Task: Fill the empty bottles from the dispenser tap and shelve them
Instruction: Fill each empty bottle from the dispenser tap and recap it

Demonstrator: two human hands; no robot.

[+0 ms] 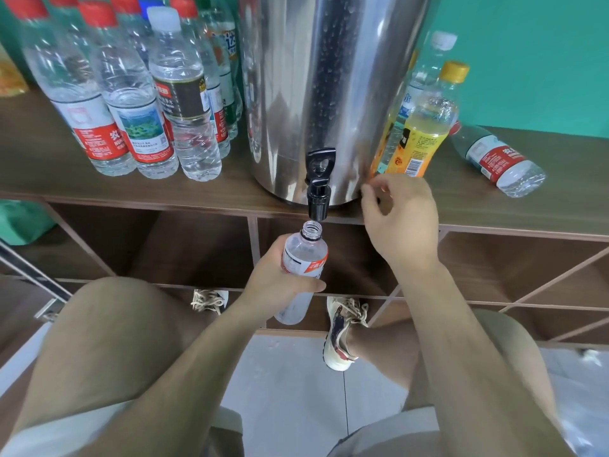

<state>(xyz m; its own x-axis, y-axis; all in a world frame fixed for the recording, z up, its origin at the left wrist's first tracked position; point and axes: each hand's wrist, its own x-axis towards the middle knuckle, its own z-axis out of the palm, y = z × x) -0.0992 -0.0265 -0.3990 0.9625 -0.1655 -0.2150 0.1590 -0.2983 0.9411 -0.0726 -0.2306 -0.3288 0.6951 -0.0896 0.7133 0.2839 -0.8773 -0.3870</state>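
In the head view, the left hand [280,278] wraps its fingers round the bottle [304,255], uncapped and apparently empty, and holds its mouth just under the tap [319,186] of the steel dispenser [329,94] so water would fall straight in. The right hand [400,222] hovers just right of the tap, likely to work the lever, fingers curled; whether they pinch a cap I cannot tell. On the counter [49,153], capped water bottles [131,110] stand at left holding clear water, a yellow-capped bottle [425,127] of yellow drink stands at right, and a toppled bottle [497,159] lies beyond it.
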